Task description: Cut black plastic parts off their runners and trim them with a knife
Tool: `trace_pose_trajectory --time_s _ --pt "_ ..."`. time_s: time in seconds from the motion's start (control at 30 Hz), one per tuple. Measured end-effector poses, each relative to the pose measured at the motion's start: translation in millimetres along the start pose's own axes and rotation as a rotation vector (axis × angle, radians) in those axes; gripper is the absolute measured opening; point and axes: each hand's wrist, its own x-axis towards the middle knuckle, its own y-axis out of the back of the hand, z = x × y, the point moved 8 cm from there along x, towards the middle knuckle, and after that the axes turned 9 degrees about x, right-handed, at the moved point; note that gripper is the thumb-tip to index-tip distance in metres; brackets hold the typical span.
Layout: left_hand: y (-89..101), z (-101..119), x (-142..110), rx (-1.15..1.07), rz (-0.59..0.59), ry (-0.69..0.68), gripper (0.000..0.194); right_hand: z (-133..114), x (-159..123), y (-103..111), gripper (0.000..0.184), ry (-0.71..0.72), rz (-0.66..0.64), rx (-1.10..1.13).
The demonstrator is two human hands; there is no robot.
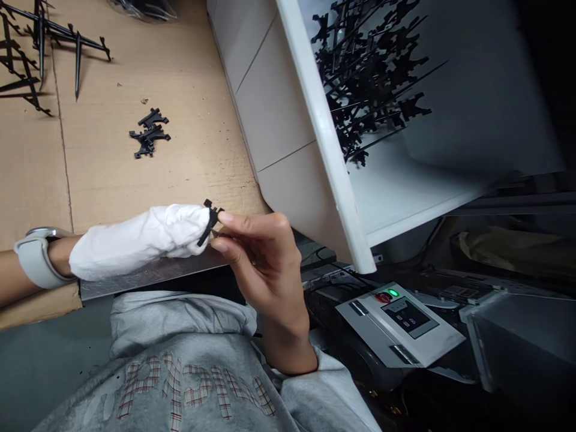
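Note:
My left hand (pixel 148 237) wears a white cloth glove and a pale wrist watch, and it is closed on a small black plastic part (pixel 209 221). My bare right hand (pixel 261 258) pinches the same part from the other side with thumb and forefinger. Both hands meet above the near edge of the cardboard-covered table (pixel 189 108). A small pile of similar black parts (pixel 149 133) lies on the cardboard farther back.
Long black spiked plastic stakes (pixel 36 48) lie at the far left of the cardboard. A white bin (pixel 328 156) to the right holds a heap of black parts (pixel 369 72). Below it sits a control panel (pixel 400 324) with a green light and a red button.

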Motion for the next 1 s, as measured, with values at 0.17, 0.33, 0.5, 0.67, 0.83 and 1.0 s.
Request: trace_pose_trajectory --time_s 0.17,0.33,0.5,0.67,0.83,1.0 --pt "-6.0 -16.0 -3.6 -0.085 -0.087 0.009 0.043 -1.0 0.7 0.3 0.041 0.062 0.0 -0.005" --pt "-8.2 10.4 6.8 -0.125 -0.074 -0.079 0.043 -0.8 0.5 2.4 0.047 0.036 -0.028 0.002" --pt "-7.8 16.5 4.0 -0.099 -0.088 -0.188 0.059 -3.0 -1.9 1.9 0.052 0.02 -0.06 -0.002" --pt "-6.6 17.9 0.0 -0.057 -0.082 -0.295 0.068 -2.9 -1.3 1.6 0.049 0.018 -0.052 -0.031" --pt "-7.1 10.8 -5.2 -0.007 -0.124 -0.295 0.063 -1.2 -0.6 1.4 0.046 -0.006 -0.044 -0.052" --pt "-8.8 6.5 1.2 -0.038 -0.119 -0.084 0.048 -0.4 0.1 1.8 0.044 -0.035 -0.032 -0.033"
